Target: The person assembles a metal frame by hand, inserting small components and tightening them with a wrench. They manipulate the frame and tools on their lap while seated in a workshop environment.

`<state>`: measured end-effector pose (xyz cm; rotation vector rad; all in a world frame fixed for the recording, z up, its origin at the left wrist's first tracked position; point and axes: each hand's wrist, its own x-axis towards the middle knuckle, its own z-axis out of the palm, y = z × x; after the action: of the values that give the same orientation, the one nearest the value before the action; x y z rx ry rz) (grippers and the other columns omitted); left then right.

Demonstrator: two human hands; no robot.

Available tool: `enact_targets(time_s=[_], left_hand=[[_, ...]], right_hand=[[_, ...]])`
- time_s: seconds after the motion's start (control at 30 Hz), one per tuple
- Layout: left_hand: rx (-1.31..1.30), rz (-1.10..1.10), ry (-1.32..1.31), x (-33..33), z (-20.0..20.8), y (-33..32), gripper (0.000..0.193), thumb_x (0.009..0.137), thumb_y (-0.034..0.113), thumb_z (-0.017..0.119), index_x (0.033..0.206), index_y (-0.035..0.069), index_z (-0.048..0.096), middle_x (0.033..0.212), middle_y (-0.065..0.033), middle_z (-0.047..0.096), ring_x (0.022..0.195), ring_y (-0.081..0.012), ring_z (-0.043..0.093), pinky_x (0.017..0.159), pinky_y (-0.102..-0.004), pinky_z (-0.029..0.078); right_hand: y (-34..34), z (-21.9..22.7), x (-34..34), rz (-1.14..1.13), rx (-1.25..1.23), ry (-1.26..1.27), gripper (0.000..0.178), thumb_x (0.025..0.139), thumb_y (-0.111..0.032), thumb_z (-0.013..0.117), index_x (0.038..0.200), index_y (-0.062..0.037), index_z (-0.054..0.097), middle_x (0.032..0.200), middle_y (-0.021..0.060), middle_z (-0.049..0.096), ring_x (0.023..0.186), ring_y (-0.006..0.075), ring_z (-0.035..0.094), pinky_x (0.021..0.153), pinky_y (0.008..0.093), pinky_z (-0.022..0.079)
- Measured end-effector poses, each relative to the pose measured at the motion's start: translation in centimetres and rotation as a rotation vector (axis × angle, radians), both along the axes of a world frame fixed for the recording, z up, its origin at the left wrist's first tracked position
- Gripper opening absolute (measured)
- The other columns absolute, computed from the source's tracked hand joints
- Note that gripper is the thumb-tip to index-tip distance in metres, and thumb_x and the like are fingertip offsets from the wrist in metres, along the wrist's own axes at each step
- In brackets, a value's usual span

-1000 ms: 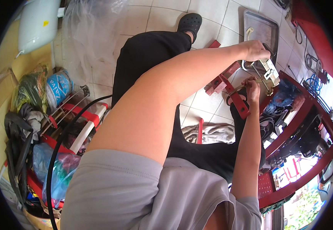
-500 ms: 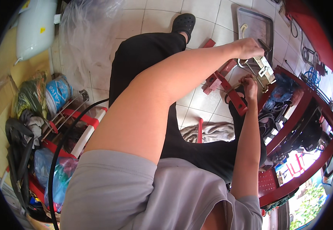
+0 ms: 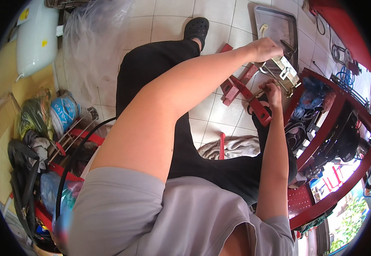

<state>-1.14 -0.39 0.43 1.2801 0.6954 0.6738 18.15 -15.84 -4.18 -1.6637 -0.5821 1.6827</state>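
My left hand reaches across to the upper right, its fingers closed at the near end of a metal bracket with a pale flat plate and thin rods. Below it, my right hand has its fingers curled together beside the bracket's rods; what lies between them is too small to make out. A dark red steel stand made of crossed bars is just left of my right hand, low between my legs. Part of the bracket's left end is hidden by my left hand.
A grey metal tray holding small parts lies on the tiled floor beyond my hands. To the right stands a red metal rack crowded with tools and bags. A rag lies between my legs. On the left, a black hose curves past bags.
The whole view has shifted slightly, so things appear a little farther left. Both hands stay at the metal bracket, with no clear change in their hold.
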Motion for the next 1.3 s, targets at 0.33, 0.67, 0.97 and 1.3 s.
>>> enact_targets(time_s=[0.33, 0.67, 0.97, 1.3], left_hand=[[-0.128, 0.01, -0.119, 0.4, 2.2, 1.1, 0.023, 0.088, 0.024, 0.058, 0.089, 0.004, 0.07, 0.078, -0.005, 0.066, 0.07, -0.0119, 0.062, 0.058, -0.0246, 0.047], [-0.852, 0.236, -0.687, -4.6, 14.8, -0.3, 0.032, 0.088, 0.034, 0.048, 0.063, 0.014, 0.045, 0.051, 0.0022, 0.035, 0.053, -0.0144, 0.04, 0.063, -0.0338, 0.035], [-0.732, 0.326, -1.129, -13.1, 16.6, -6.4, 0.036, 0.084, 0.033, 0.044, 0.054, 0.014, 0.039, 0.055, 0.0023, 0.035, 0.056, -0.0139, 0.035, 0.065, -0.0317, 0.031], [-0.533, 0.419, -0.491, -15.1, 18.1, -10.5, 0.024, 0.09, 0.033, 0.05, 0.074, 0.015, 0.056, 0.067, -0.001, 0.057, 0.053, -0.0166, 0.044, 0.058, -0.0336, 0.038]], right_hand=[[0.9, 2.2, 0.6, 0.004, 0.133, -0.088, 0.018, 0.089, -0.013, 0.05, 0.083, 0.0011, 0.059, 0.079, 0.0082, 0.06, 0.077, 0.0192, 0.061, 0.078, 0.0309, 0.048], [1.2, 21.5, -3.8, -0.282, 0.342, 0.267, 0.022, 0.099, -0.03, 0.044, 0.099, -0.0084, 0.051, 0.063, 0.0023, 0.044, 0.054, 0.0141, 0.043, 0.05, 0.029, 0.038], [-5.5, 23.7, -4.6, -0.522, 0.503, 0.659, 0.031, 0.102, -0.031, 0.037, 0.109, -0.0052, 0.052, 0.076, 0.007, 0.054, 0.063, 0.019, 0.051, 0.055, 0.0328, 0.045], [-8.2, 24.8, -9.3, -0.328, 0.4, 0.167, 0.031, 0.096, -0.033, 0.056, 0.104, -0.0036, 0.064, 0.063, -0.0063, 0.039, 0.05, 0.005, 0.035, 0.046, 0.0227, 0.026]])
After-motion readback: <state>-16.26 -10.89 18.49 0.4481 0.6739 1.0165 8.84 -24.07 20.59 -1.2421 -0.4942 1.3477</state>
